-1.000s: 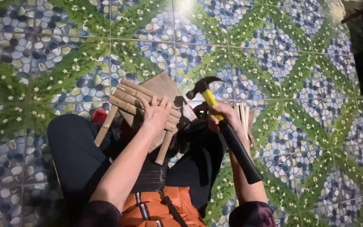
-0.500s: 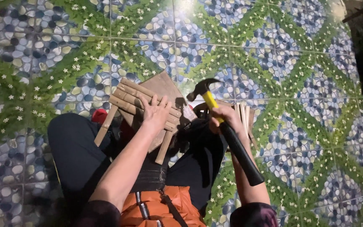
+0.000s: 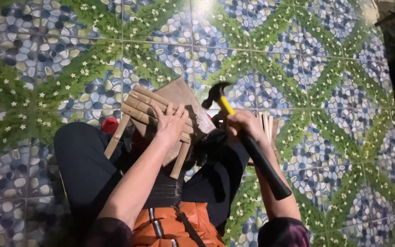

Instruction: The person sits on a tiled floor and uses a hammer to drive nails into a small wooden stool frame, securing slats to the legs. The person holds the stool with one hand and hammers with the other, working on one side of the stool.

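The left hand [image 3: 170, 126] lies flat and released on the bamboo frame [image 3: 154, 112] — this frame rests on the person's lap, over a wooden board [image 3: 184, 93]. Just right of the frame, the right hand [image 3: 245, 128] is clenched around a hammer [image 3: 248, 142].

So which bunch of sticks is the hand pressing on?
The left hand presses the nailed-together sticks on the lap. The loose sticks lie untouched on the floor beside the hammer hand.

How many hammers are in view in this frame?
1. The hammer, with a black head, yellow neck and black grip, is held raised in the right hand, beside the wooden slat frame that the left hand presses down. No other shows.
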